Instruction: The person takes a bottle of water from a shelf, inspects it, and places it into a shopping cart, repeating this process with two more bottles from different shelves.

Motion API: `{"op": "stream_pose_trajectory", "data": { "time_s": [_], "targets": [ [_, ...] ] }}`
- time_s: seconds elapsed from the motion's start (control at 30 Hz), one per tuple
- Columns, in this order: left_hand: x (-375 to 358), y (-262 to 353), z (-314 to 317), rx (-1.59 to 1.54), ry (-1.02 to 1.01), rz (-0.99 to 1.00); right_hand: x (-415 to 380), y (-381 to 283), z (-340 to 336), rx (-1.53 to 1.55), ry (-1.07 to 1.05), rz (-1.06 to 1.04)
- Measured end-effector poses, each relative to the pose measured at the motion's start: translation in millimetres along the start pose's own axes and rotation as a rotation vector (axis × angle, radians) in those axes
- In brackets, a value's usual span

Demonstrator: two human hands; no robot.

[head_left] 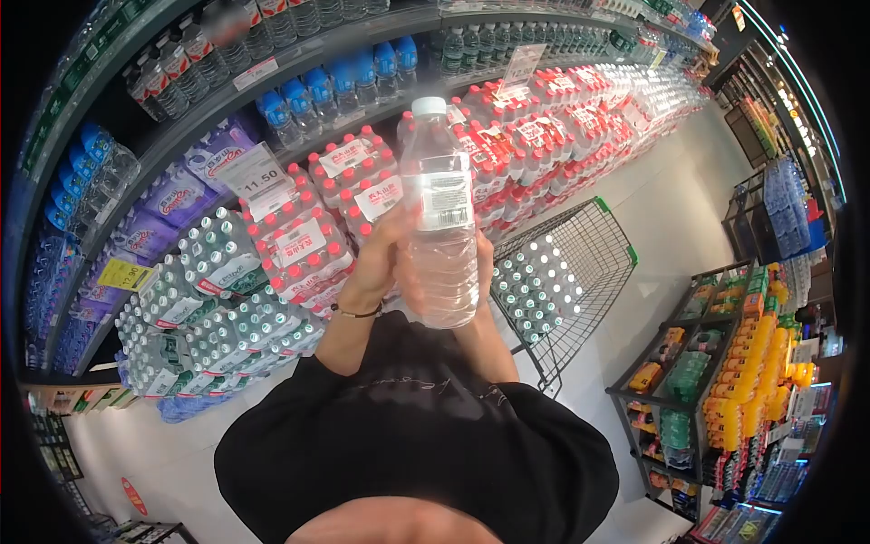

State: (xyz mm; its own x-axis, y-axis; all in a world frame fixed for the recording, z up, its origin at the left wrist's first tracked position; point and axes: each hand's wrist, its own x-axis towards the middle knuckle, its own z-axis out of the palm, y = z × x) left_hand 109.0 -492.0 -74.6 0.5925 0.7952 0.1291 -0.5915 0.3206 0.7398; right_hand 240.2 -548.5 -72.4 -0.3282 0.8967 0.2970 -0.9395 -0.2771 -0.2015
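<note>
A large clear water bottle [441, 263] with a white cap and a white barcode label stands upright in front of my chest. My left hand [391, 254] wraps round its left side, with a dark bracelet on the wrist. On the bottle's right side is my right hand [485, 272], its fingers partly hidden behind the bottle. Just behind the bottle are stacked packs of red-capped bottles [362, 186]. The bottle touches neither the packs nor the shelf, as far as I can see.
A wire shopping cart [594, 263] holding packs of white-capped bottles is at my right. Green-labelled packs [222, 335] are stacked at the left. Shelves of bottles [326, 91] curve across the top. A black rack with orange drinks [743, 372] stands far right.
</note>
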Motion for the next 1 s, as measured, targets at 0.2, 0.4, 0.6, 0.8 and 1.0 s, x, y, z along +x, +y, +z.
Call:
{"op": "stream_pose_trajectory", "data": {
  "time_s": [0.2, 0.4, 0.6, 0.8, 1.0],
  "targets": [
    [7.4, -4.4, 50.1, 0.321, 0.167, 0.388, -36.0, -26.6, -13.6, -0.496, 0.220, -0.251],
    [8.7, -13.1, 54.3, 0.555, 0.035, 0.335, -38.4, -34.0, -16.6, -0.908, 0.364, -0.454],
    [21.1, -21.1, 65.3, 0.566, 0.002, 0.411, -38.5, -28.9, 26.6, -1.666, 0.497, -0.631],
    [29.1, -5.3, 46.1, 0.112, -0.041, 0.235, -32.4, -29.0, 34.3, -1.873, 0.385, -0.692],
    [35.5, 3.6, 20.6, -0.007, -0.086, 0.131, -17.3, -13.0, 37.6, -1.934, 0.422, -0.683]
  ]
}}
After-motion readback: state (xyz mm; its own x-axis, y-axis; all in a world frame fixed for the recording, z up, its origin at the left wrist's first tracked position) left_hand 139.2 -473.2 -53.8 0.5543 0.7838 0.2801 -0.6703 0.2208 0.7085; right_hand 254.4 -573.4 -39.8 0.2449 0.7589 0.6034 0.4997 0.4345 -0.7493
